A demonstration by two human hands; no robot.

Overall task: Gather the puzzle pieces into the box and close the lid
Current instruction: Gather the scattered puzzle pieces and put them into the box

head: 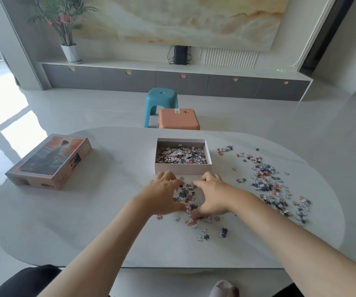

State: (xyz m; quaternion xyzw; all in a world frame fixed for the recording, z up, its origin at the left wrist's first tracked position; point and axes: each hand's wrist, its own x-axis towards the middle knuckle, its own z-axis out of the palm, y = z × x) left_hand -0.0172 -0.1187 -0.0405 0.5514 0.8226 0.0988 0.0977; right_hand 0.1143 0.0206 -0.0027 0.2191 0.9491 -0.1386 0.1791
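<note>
Starting at the left of the table [87,221], the lid [48,161] lay picture side up, well apart from both hands, its long axis running obliquely away from the person. The left hand [164,189] rested on the tabletop near the centre, fingers curled round the left flank of a heap [184,195] of puzzle pieces. The right hand [210,196] mirrored it on the right flank, fingers likewise bent round the pieces, thumb tip down among the nearest ones. The heap was bracketed between the two palms and sat on the surface, not lifted. The box [183,168] stood directly beyond the fingertips, just beside them, its long axis crosswise to the forearms; a layer of pieces covered its floor. Both hands were about equally near to it. The next move was judged to be a lift of the heap forward over the near wall. Further right, loose pieces [267,179] lay spread in a broad band, nearer to the right hand; gathering was judged about half done. The table was pale, smooth and rounded at its ends. Beyond its far edge stood a blue stool [161,103] and an orange stool [179,120], then a glossy pale floor [258,112], a low cabinet [130,79] and a potted plant [70,51].
</note>
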